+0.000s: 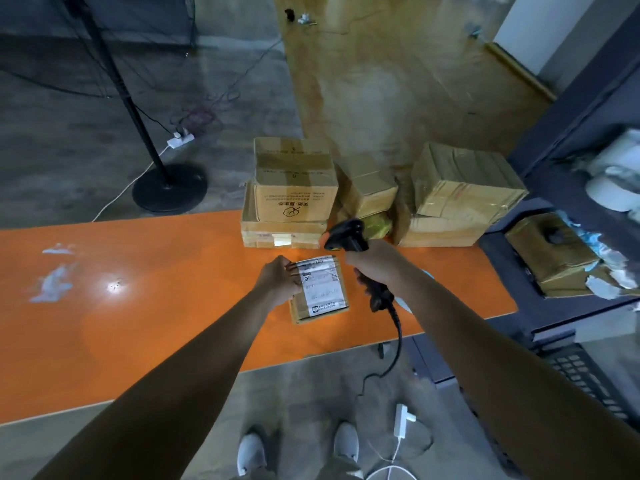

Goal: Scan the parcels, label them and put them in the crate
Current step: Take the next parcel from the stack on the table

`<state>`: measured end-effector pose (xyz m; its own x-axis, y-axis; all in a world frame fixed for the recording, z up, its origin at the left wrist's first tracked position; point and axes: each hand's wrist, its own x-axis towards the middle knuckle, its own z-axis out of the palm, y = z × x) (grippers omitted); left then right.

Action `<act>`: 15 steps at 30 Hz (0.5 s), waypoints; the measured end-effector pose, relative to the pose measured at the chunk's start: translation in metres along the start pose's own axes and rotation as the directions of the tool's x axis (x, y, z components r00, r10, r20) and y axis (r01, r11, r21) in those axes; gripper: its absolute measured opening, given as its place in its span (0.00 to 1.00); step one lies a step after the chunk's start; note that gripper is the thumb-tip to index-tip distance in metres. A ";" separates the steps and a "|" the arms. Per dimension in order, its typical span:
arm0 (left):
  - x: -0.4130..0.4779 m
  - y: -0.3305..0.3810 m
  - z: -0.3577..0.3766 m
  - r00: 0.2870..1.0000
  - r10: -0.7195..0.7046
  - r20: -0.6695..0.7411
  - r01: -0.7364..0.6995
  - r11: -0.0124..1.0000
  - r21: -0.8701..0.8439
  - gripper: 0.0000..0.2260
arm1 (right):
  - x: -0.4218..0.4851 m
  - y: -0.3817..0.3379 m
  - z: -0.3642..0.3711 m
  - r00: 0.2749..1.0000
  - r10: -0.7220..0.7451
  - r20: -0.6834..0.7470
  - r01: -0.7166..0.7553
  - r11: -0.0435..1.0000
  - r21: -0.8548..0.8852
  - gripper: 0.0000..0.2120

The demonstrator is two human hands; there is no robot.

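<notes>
Head view: the small parcel is over the orange table, label up; whether it rests on the table I cannot tell. The left hand holds its left edge, fingertips bent onto the label. The right hand is closed around the black scanner, just right of the parcel, its head above the far edge. Cardboard boxes stand behind.

Open room over the orange table leftward; stacked boxes just behind the parcel, shelving rightward.

Carton: inverted Chinese print, perhaps logo, unreadable; parcel label blurred.
</notes>
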<state>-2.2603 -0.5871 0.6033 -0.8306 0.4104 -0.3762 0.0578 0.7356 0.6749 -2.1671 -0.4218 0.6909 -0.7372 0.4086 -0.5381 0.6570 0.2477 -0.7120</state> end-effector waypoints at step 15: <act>-0.008 0.003 -0.006 1.000 -0.008 -0.012 0.008 1.000 0.001 0.23 | -0.022 -0.012 0.012 1.000 0.023 -0.004 -0.023 1.000 0.006 0.06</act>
<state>-2.2572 -0.5915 0.6120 -0.8375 0.3980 -0.3744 0.0513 0.7395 0.6712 -2.1610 -0.4446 0.7057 -0.7212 0.4181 -0.5523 0.6728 0.2330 -0.7022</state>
